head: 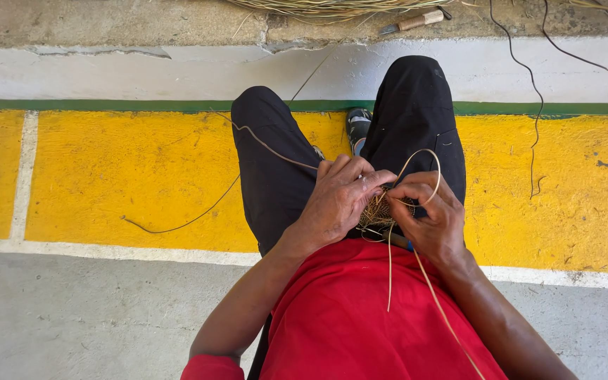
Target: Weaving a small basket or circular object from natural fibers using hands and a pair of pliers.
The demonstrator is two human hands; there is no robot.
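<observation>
Yellow painted floor lies below; both hands pinch a small woven piece over the lap, left hand gripping it, right hand pinching a thin strand.

Both forearms bent inward over the lap, left hand curled with fingers pressed together, right hand closed in pinching grip, knuckles up, hands almost touching.

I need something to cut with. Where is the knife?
The knife lies at the top of the head view, right of centre, on the concrete ledge beside the reed bundle.
</observation>
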